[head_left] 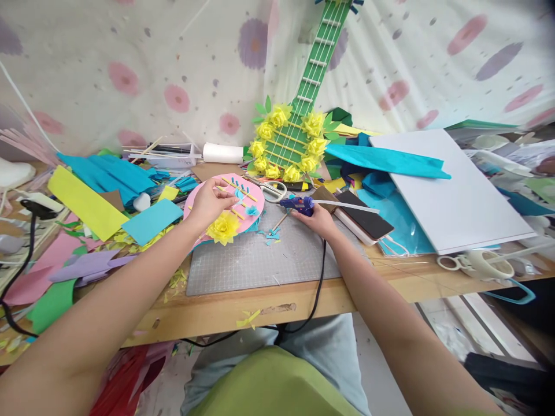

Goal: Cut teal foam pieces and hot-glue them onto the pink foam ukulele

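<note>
While the left hand (214, 199) is over the pink board (256, 198) on the grey mat (260, 264), fingertips by a small blue piece (239, 195), I cannot tell whether it grips anything; rightward, a blue glue gun (299, 204) is grasped in the right hand (319, 220).

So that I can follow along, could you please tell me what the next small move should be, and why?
Probably bring the glue gun to the small blue piece: the right hand holds the glue gun pointed towards the pink board, over which the left hand seems to pinch that piece.
</note>
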`<act>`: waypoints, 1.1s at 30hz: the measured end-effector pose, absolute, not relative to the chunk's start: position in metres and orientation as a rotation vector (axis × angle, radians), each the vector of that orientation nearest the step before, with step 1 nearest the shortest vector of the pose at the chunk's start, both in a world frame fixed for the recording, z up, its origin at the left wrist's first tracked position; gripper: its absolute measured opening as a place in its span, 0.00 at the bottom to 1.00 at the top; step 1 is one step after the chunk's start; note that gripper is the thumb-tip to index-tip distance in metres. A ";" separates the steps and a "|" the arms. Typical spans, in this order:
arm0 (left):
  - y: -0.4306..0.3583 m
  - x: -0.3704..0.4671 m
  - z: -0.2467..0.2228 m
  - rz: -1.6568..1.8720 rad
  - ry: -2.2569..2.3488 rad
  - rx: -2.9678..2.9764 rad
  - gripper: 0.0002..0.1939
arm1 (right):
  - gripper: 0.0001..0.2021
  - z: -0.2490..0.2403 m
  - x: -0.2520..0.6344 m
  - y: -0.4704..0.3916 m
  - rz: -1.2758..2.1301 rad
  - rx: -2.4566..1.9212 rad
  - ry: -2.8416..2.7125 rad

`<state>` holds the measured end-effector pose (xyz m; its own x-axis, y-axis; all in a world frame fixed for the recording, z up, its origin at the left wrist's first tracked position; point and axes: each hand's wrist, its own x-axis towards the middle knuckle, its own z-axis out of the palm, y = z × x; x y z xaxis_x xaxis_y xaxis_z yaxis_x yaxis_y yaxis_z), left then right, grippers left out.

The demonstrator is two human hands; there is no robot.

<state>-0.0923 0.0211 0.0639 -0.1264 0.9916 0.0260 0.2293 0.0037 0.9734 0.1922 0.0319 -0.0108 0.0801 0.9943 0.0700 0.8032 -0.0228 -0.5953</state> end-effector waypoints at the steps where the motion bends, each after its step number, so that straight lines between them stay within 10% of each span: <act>1: 0.021 -0.092 0.064 1.186 1.455 1.337 0.21 | 0.25 -0.008 0.195 0.028 0.462 -1.855 -1.770; 5: 0.023 -0.093 0.070 1.131 1.455 1.463 0.25 | 0.22 0.010 0.203 0.001 0.333 -1.922 -1.762; 18: 0.027 -0.076 0.099 0.438 1.191 2.039 0.35 | 0.14 0.067 0.119 0.019 1.437 -1.056 -1.754; 33: 0.027 -0.071 0.093 0.530 1.129 1.980 0.31 | 0.14 0.063 0.109 0.023 1.312 -1.011 -1.812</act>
